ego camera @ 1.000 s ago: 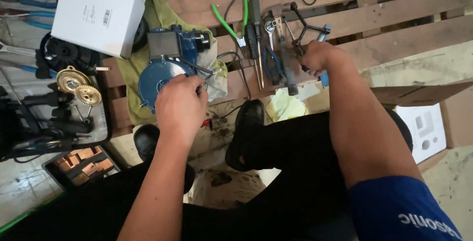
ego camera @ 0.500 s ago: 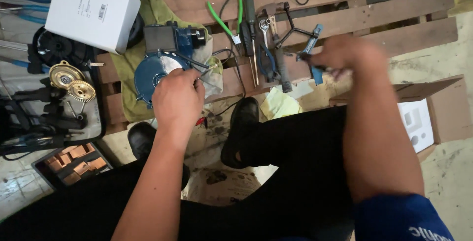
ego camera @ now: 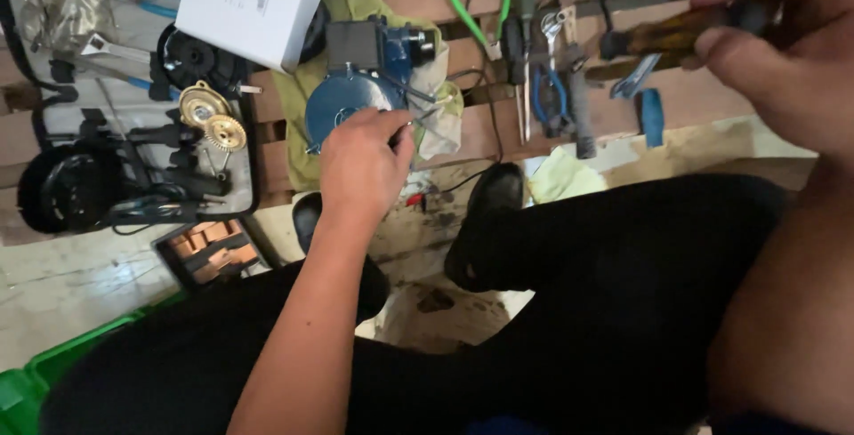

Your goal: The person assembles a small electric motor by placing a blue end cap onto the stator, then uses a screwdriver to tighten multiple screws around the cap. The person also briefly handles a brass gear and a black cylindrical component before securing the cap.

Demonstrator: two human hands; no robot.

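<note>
On the pallet surface point(ego camera: 712, 124): blue motor housing point(ego camera: 342, 110) on green cloth.
Left hand point(ego camera: 360, 168): fingertips pinching thin wires at the housing.
Right hand point(ego camera: 783, 52): clenched round a brown-handled tool point(ego camera: 663, 35), raised.
Risk: wires may slip or bend if tugged; the tool could knock nearby pliers point(ego camera: 485, 8).

A round blue motor point(ego camera: 342, 110) is seen lying on a yellow-green cloth on the wooden slats. A black box is fixed to its top, and thin wires come out at its right side. Its lower right edge is touched by the left hand point(ego camera: 360, 173). A tool with a brown, see-through handle point(ego camera: 667, 35) is held up in the air, lying sideways, in the right hand point(ego camera: 783, 52).
</note>
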